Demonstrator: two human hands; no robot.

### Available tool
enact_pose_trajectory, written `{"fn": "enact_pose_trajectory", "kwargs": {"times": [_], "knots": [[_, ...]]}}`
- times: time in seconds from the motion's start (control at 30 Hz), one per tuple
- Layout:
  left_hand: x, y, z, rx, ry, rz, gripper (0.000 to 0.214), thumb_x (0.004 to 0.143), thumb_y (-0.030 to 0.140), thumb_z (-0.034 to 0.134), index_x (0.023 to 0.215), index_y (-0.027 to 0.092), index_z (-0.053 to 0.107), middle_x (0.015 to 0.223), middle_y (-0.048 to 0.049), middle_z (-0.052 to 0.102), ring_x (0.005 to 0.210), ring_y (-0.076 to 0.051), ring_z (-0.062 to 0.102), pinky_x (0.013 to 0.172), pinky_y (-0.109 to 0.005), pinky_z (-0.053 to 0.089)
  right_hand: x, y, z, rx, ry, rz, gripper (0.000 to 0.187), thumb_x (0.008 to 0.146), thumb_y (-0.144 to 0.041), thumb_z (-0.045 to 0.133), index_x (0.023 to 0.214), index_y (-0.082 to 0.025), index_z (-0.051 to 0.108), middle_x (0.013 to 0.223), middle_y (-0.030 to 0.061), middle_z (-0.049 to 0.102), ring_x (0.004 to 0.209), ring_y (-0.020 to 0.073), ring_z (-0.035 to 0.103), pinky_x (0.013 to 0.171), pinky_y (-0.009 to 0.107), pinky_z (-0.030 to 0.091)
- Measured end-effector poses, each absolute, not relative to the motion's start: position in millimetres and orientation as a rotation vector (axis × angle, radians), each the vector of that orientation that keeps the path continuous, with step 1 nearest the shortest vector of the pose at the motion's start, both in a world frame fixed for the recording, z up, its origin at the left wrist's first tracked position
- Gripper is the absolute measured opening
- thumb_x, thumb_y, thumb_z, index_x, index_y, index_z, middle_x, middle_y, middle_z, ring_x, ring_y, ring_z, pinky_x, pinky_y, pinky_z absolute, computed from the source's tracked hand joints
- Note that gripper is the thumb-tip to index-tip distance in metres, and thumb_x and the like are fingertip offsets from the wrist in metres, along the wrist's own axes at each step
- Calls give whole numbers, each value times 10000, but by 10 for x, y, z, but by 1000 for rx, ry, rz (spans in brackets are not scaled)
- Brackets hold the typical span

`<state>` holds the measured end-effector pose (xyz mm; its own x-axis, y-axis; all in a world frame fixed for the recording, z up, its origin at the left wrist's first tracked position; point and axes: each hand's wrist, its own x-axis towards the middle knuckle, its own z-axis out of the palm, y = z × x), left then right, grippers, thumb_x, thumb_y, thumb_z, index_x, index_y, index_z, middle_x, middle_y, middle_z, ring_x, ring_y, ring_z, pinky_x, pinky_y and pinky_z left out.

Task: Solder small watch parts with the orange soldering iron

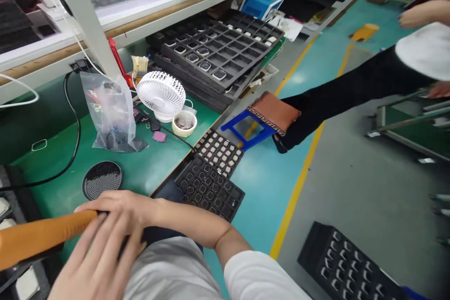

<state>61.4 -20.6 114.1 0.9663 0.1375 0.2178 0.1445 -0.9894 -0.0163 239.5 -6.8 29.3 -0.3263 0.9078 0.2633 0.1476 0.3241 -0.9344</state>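
My right hand reaches in from the right, its fingers bent and partly covered by my left hand. The two hands overlap low in the view, above the bench edge. My left fingers are long, close together and a little blurred; what lies between the hands is hidden, with only a dark bit showing. A thick orange rod-like thing comes in from the left, its narrow end at my fingers; whether I grip it I cannot tell. Just beyond lies a round dish with black grains on a dimpled surface.
On the green bench stand a white fan, a plastic bag and a small cup. Black trays of small square frames sit by the edge; larger trays are stacked beyond. A co-worker's leg stands beside a blue stool.
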Motion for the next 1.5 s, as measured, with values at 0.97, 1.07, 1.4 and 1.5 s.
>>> {"fn": "enact_pose_trajectory", "kwargs": {"times": [0.97, 1.07, 1.4, 1.5], "knots": [[1358, 426, 2013, -2515, -269, 451, 347, 863, 74, 601, 1196, 152, 660, 876, -41, 551, 791, -275, 596, 731, -441, 400, 2669, -539, 184, -1005, -895, 780, 288, 1015, -422, 674, 1156, -171, 683, 948, 10, 750, 805, 141, 732, 808, 358, 652], [1379, 408, 1997, -2501, -250, 464, 332, 862, 74, 574, 1175, 144, 658, 875, -45, 535, 789, -279, 578, 734, -445, 397, 2690, -501, 174, -1030, -904, 733, 292, 1010, -421, 678, 1175, -181, 679, 1004, 24, 748, 873, 156, 731, 850, 379, 647], [1437, 394, 1885, -2523, -267, 508, 167, 965, 218, 562, 1113, 176, 628, 883, -66, 526, 783, -289, 551, 695, -426, 340, 2729, -432, 153, -1065, -1062, 676, 214, 1028, -385, 652, 1047, -183, 721, 976, 21, 749, 905, 153, 723, 855, 364, 633], [1450, 402, 1896, -2559, -290, 478, 243, 1067, 387, 463, 1049, 194, 609, 878, -68, 522, 792, -292, 545, 701, -434, 330, 2718, -438, 160, -1062, -1088, 671, 210, 1029, -380, 651, 1039, -182, 719, 966, 19, 748, 884, 147, 720, 833, 351, 633]]}}
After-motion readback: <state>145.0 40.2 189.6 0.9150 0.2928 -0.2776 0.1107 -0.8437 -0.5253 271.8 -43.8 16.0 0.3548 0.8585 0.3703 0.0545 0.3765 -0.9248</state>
